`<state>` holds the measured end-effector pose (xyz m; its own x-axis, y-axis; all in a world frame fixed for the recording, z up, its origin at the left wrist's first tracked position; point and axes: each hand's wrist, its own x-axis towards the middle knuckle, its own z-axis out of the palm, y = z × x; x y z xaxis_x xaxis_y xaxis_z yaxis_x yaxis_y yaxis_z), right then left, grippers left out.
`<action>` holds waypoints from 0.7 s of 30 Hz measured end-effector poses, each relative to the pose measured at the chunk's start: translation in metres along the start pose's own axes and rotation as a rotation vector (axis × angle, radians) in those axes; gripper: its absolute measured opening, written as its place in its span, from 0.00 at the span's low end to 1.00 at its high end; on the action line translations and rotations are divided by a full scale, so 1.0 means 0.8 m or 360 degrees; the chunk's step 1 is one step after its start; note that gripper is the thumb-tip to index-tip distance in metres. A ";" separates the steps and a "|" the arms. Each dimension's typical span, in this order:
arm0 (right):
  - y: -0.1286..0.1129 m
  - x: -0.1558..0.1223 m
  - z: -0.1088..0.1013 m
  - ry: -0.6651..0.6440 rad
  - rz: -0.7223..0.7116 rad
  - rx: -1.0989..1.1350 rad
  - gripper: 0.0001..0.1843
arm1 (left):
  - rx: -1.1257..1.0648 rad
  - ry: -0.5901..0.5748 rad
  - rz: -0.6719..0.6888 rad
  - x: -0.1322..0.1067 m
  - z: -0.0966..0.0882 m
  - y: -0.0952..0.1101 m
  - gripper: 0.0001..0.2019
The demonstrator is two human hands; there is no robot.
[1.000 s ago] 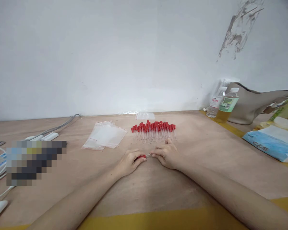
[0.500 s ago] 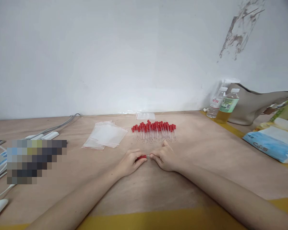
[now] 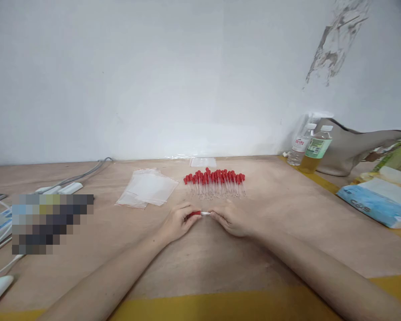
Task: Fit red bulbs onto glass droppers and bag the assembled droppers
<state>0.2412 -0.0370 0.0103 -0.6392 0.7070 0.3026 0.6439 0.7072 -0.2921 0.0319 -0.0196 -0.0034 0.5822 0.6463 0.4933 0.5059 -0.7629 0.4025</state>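
Observation:
Between my hands lies a glass dropper (image 3: 205,213) with a red rubber bulb, held level just above the table; whether it is one or more cannot be told. My left hand (image 3: 179,220) pinches the red bulb end between thumb and fingers. At the other side my right hand (image 3: 232,218) is closed around the clear glass end, and its fingers hide the tip. Beyond both hands, a wide cluster of similar droppers (image 3: 215,178) lies with red bulbs toward the wall and glass tips toward me.
Clear zip bags (image 3: 150,187) lie left of the cluster, and another bag (image 3: 203,162) is by the wall. Cables (image 3: 83,173) and white plugs (image 3: 70,188) are at left. Two bottles (image 3: 316,149), a grey container (image 3: 337,151) and a blue tissue pack (image 3: 370,205) stand right.
Both hands have shifted slightly away from me and a little apart. More of the clear glass shows between them. The raised finger of my right hand has come down.

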 end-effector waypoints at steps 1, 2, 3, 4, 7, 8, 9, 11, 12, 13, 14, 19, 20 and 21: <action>0.001 -0.001 -0.003 0.0001 0.0017 -0.0004 0.16 | 0.0027 0.0046 -0.0011 0.000 -0.003 -0.003 0.12; 0.003 -0.001 -0.007 0.0010 0.0054 0.0005 0.15 | 0.0082 0.0107 -0.0032 0.000 -0.007 -0.007 0.15; 0.007 0.000 -0.009 0.0025 0.0115 0.0037 0.14 | 0.0168 0.0183 -0.0065 0.000 -0.010 -0.011 0.19; 0.013 0.002 -0.011 0.0041 0.0198 0.0096 0.14 | 0.0282 0.0265 -0.0115 0.000 -0.013 -0.017 0.23; 0.035 0.021 -0.017 0.0152 0.0599 0.0325 0.12 | 0.0667 0.0438 -0.0350 0.000 -0.020 -0.034 0.23; 0.043 0.030 -0.019 0.0212 0.0766 0.0352 0.12 | 0.0778 0.0453 -0.0431 0.000 -0.021 -0.039 0.22; 0.051 0.041 -0.020 0.0286 0.0921 0.0338 0.12 | 0.0877 0.0450 -0.0504 0.000 -0.022 -0.044 0.21; 0.064 0.064 -0.021 0.0415 0.1143 0.0243 0.14 | 0.1044 0.0437 -0.0615 -0.002 -0.023 -0.053 0.21; 0.069 0.075 -0.020 0.0449 0.1209 0.0199 0.16 | 0.1118 0.0427 -0.0657 -0.003 -0.023 -0.057 0.21; 0.073 0.086 -0.019 0.0466 0.1260 0.0164 0.17 | 0.1184 0.0410 -0.0693 -0.003 -0.024 -0.061 0.22; 0.077 0.095 -0.018 0.0471 0.1303 0.0142 0.17 | 0.1240 0.0386 -0.0730 -0.004 -0.025 -0.065 0.22; 0.091 0.122 -0.011 0.0448 0.1453 0.0081 0.15 | 0.1298 0.0163 -0.0929 -0.005 -0.030 -0.078 0.25; 0.092 0.123 -0.010 0.0446 0.1463 0.0066 0.15 | 0.1283 0.0102 -0.0956 -0.005 -0.032 -0.079 0.25; 0.092 0.122 -0.010 0.0447 0.1468 0.0049 0.16 | 0.1269 0.0035 -0.0975 -0.003 -0.033 -0.079 0.24</action>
<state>0.2295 0.0843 0.0256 0.2393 0.9598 0.1469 0.8286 -0.1230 -0.5462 -0.0183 0.0262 -0.0097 0.0713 0.9174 0.3916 0.9974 -0.0612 -0.0383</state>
